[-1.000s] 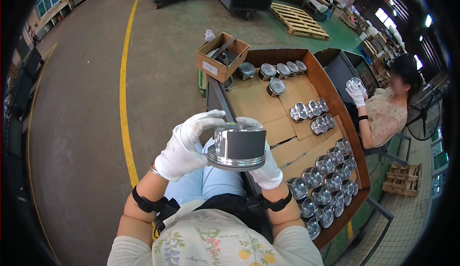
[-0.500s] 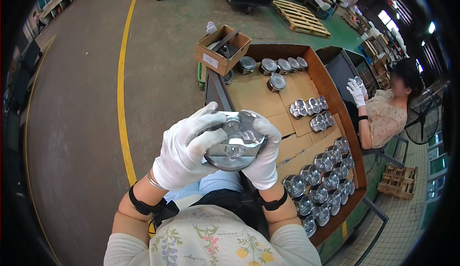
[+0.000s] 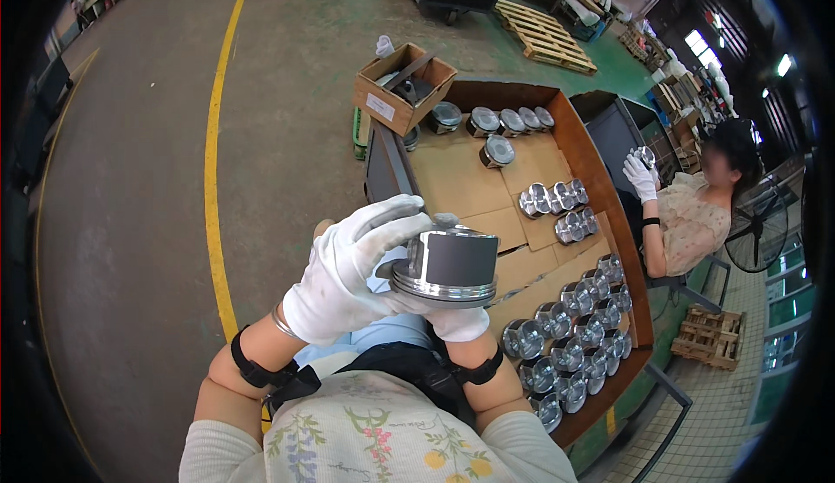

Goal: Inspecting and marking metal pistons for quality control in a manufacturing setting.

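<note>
A metal piston (image 3: 454,261) is held in front of my body, its ringed end down and a dark grey coated patch on its side facing me. My left hand (image 3: 344,270), in a white glove, curves round its left side with the fingertips at the upper edge. A gap shows between that palm and the metal. My gloved right hand (image 3: 461,322) supports the piston from below and behind; most of its fingers are hidden by the piston.
To the right, a cardboard-lined bin (image 3: 470,174) carries several pistons (image 3: 570,352) in rows. A wooden box (image 3: 396,104) with dark items sits on its far left corner. Beyond the bin sits a gloved co-worker (image 3: 687,213), near a fan (image 3: 755,238). Pallets (image 3: 548,35) lie on the floor.
The piston has been turned from showing its hollow inside with the pin bores to showing its coated side. My left fingers have straightened, and my right hand has shifted lower beneath the piston.
</note>
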